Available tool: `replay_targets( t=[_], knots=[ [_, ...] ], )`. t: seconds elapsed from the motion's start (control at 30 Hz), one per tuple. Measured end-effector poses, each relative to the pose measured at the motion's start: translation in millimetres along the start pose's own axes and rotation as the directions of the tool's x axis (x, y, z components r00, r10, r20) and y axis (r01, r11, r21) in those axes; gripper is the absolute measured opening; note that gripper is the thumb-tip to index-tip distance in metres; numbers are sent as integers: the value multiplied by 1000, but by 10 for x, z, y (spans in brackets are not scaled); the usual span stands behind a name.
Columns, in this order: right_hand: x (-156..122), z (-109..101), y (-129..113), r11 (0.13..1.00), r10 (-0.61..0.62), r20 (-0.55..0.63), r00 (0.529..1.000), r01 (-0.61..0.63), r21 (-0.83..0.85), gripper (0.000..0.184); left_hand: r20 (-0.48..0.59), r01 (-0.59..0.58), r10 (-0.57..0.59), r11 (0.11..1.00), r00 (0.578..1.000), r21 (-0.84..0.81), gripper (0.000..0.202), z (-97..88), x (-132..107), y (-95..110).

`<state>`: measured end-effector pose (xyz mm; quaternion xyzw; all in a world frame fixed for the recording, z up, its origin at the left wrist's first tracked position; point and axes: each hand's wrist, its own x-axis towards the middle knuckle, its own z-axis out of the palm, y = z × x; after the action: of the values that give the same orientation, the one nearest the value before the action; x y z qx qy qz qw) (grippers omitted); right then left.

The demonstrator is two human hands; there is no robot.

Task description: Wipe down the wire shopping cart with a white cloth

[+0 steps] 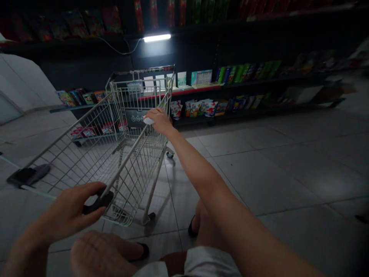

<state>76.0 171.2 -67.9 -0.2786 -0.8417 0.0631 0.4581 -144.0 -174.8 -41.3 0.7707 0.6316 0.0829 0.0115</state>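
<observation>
A metal wire shopping cart [135, 154] stands before me, its basket empty where I can see in. My left hand [76, 209] is closed round the black plastic corner piece [99, 202] at the near end of the cart's rim. Farther along the same side rail, my right hand [160, 121] presses a small white cloth or wipe [149, 120] against the top bar. Most of the wipe is hidden under the fingers. Dark fabric or padding [39, 173] shows by the other black corner at the left.
Behind the cart run dark store shelves [190, 46] with packets, boxes and bottles. A lit tube lamp [157, 37] hangs under one shelf, with a white cable. Grey floor tiles [276, 173] stretch to the right. My knees and feet are close to the cart's near wheels.
</observation>
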Motion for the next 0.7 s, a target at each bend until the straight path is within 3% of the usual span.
replay_targets(
  t=[0.07, 0.17, 0.23, 0.3, 0.4, 0.5, 0.63, 0.7],
  knots=[
    [-192, 109, -213, 997, 80, -159, 984, -75, 31, 36, 75, 112, -106, 991, 991, -73, 54, -37, 120, 90],
    [-833, 445, -792, 991, 80, -311, 947, -42, 127, 30, 139, 195, -198, 980, 970, 32, 53, -26, 375, 355],
    [-1404, 762, -1152, 977, 21, -295, 955, 43, 209, 42, 171, 225, -259, 954, 951, 197, 44, 8, 526, 544],
    [-1953, 1076, -1366, 959, 11, -269, 963, 66, 276, 45, 151, 259, -324, 905, 934, 337, 39, 40, 611, 674],
    [-2439, 1311, -1363, 951, -23, -230, 973, 92, 297, 28, 131, 271, -351, 871, 927, 411, 36, 57, 623, 720],
    [-2311, 1086, -1166, 934, -103, -153, 983, 148, 324, 22, 139, 258, -339, 876, 931, 406, 32, 49, 588, 661],
    [-1639, 586, -1023, 949, 19, -341, 940, 90, 303, 30, 122, 232, -285, 914, 951, 332, 25, 47, 579, 594],
    [-1484, 580, -1018, 961, 27, -351, 936, 72, 266, 35, 94, 225, -266, 923, 959, 311, 23, 49, 586, 588]
  ],
)
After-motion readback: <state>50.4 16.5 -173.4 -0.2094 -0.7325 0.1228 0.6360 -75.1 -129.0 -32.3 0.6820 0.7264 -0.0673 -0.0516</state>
